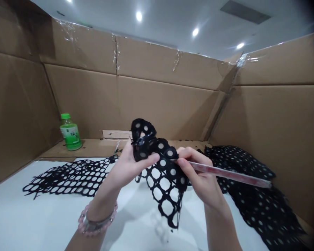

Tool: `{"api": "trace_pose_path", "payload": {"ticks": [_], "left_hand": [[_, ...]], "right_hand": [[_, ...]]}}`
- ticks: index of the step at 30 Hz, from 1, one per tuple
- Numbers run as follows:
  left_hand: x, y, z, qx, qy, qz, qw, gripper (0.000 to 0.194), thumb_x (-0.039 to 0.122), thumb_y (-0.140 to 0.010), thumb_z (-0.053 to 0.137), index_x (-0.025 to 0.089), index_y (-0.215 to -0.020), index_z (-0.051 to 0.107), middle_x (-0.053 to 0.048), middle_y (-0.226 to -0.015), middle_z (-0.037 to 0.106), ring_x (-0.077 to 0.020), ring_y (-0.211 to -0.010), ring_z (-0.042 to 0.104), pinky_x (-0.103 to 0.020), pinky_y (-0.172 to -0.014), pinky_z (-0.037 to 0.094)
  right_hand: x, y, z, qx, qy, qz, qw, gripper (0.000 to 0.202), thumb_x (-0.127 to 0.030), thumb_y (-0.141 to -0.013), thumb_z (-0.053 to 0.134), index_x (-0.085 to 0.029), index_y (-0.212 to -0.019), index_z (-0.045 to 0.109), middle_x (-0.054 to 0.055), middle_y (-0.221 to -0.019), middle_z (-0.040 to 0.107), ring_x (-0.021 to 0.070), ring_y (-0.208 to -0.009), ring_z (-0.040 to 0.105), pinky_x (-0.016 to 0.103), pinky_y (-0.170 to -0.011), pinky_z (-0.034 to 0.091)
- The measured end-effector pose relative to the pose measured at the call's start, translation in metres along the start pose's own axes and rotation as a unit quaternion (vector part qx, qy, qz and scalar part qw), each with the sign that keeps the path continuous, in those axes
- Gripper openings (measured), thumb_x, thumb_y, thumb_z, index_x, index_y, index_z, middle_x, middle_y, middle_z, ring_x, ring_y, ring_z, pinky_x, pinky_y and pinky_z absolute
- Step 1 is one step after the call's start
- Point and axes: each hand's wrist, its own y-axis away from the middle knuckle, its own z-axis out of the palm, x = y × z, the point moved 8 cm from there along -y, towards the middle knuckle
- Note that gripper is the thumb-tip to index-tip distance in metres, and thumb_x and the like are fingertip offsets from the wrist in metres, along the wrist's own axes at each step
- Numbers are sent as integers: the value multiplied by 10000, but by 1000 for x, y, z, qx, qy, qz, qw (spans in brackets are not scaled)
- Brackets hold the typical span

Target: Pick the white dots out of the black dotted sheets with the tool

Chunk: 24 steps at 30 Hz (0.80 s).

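Observation:
Raised over the white table is a bunched piece of black fabric [170,174] with rows of round spots; open holes show in its hanging lower part. My left hand [128,167], a pink bead bracelet on its wrist, grips the upper left of the fabric, thumb across the front. In my right hand [199,167] is a long thin tool with a reddish, translucent handle [232,175], pinched near its narrow tip. The tip meets the fabric's spotted part at my fingertips; its exact shape is too small to tell.
Black netting [75,177] with round holes lies on the table [54,223] at left. More black spotted fabric [261,205] is piled at right. A green bottle [71,134] stands back left. Cardboard walls [157,97] surround the workspace. Small black bits lie behind my hands.

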Motion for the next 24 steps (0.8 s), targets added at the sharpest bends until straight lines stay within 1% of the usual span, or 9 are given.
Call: {"api": "trace_pose_path", "payload": {"ticks": [1, 3, 8, 12, 19, 22, 24], "left_hand": [[-1, 0, 5, -28, -2, -11, 1000, 485, 349, -680, 796, 198, -1057, 531, -51, -1000, 689, -243, -986, 664, -337, -855, 546], [-2, 0, 11, -58, -7, -21, 998, 495, 340, -656, 813, 189, -1045, 547, -55, -991, 685, -244, -976, 659, -334, -852, 537], [3, -1, 14, -67, -22, 8, 998, 296, 305, -695, 790, 184, -891, 602, -36, -872, 693, -221, -884, 665, -316, -811, 539], [5, 1, 10, -42, -22, 34, 998, 278, 294, -709, 786, 205, -895, 599, -22, -888, 705, -212, -882, 674, -308, -789, 560], [7, 3, 7, -19, -64, 51, 996, 272, 331, -723, 772, 216, -890, 591, -8, -882, 694, -210, -872, 676, -345, -793, 577], [6, 4, 5, -6, -48, 35, 998, 317, 311, -710, 782, 239, -935, 571, 3, -911, 697, -210, -907, 679, -359, -826, 578], [4, 6, 5, 0, -24, 15, 1000, 373, 277, -692, 794, 253, -979, 557, 9, -946, 702, -213, -946, 683, -362, -855, 577]], "right_hand": [[-2, 0, 1, -1, -5, -5, 1000, 229, -284, -956, 529, -217, -738, 511, -29, -712, 511, 118, -646, 434, 252, -594, 353], [-3, 1, 1, -5, -15, -9, 1000, 226, -274, -959, 522, -215, -740, 511, -26, -718, 507, 122, -655, 438, 258, -603, 353], [-4, 2, 3, -43, -22, -10, 999, 248, -289, -957, 517, -216, -722, 483, -24, -705, 447, 138, -643, 399, 285, -596, 317], [-8, 2, 7, -63, 23, -9, 998, 271, -269, -954, 514, -212, -696, 453, -24, -721, 422, 138, -656, 400, 292, -610, 303], [-10, 4, 7, -40, 24, 3, 999, 270, -261, -965, 488, -212, -703, 443, -26, -730, 438, 131, -663, 409, 280, -615, 318], [-11, 6, 7, -29, 44, 6, 999, 262, -249, -965, 481, -211, -708, 442, -17, -746, 469, 135, -679, 434, 282, -624, 333], [-13, 7, 9, -18, 75, 4, 997, 257, -228, -962, 475, -212, -708, 433, -12, -739, 479, 138, -674, 447, 282, -616, 339]]}}
